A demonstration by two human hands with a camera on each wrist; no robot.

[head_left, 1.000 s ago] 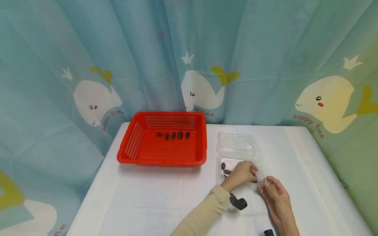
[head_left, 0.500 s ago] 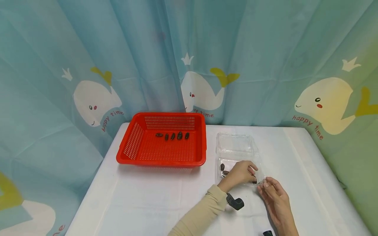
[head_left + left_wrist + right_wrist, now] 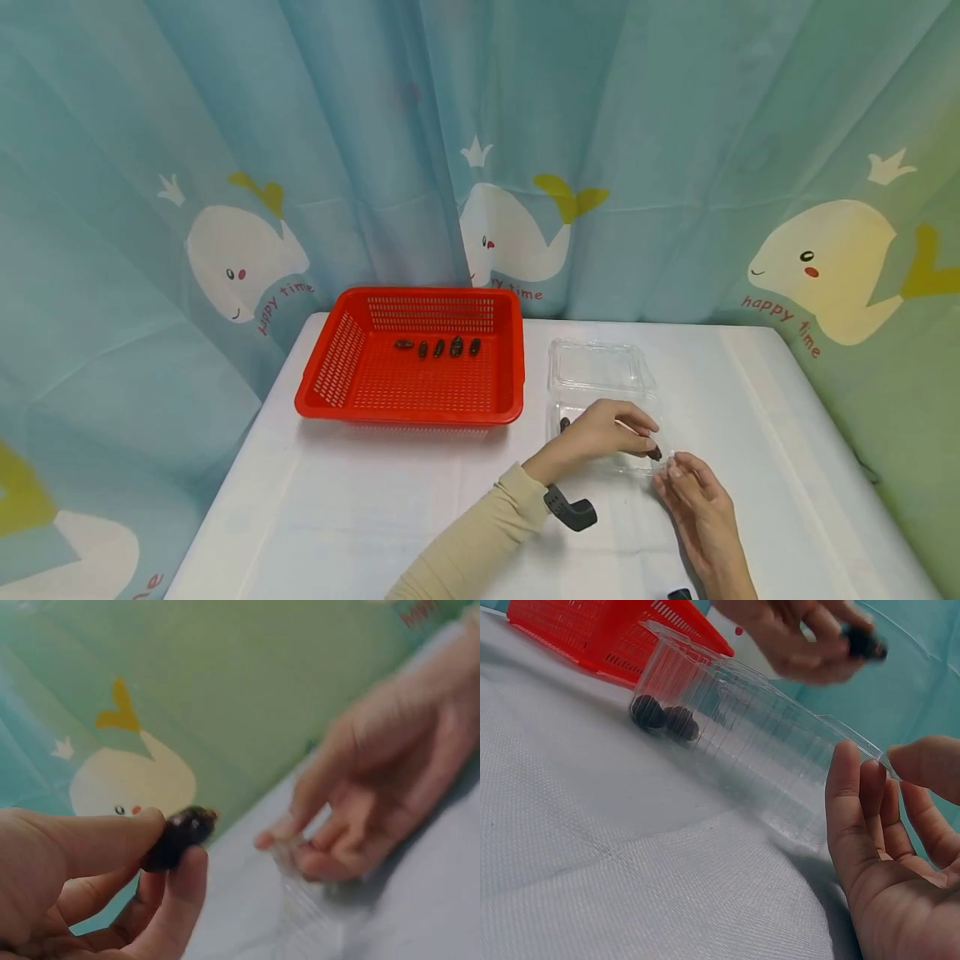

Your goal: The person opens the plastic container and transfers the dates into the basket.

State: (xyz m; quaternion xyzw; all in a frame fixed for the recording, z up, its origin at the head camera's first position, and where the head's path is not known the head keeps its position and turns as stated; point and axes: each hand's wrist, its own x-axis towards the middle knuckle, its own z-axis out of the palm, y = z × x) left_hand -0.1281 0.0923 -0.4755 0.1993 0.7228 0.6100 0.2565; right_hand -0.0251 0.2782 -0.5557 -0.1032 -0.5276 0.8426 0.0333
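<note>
My left hand pinches a dark, wrinkled date between thumb and fingertips. It holds the date raised over the right part of a clear plastic clamshell box. The box lies with its lid folded back towards the curtain. Thumb and fingers of my right hand pinch the rim at the box's near right corner. Other dates rest at the left end of the box; in the head view my left hand and forearm cover most of them.
A red plastic basket stands at the back left of the white-covered table. Several dates lie in a row towards its far side. A whale-print curtain hangs behind the table and at both sides.
My left hand has lifted the date from inside the box, and its wrist has swung to the left. The right hand stays at the box corner.
</note>
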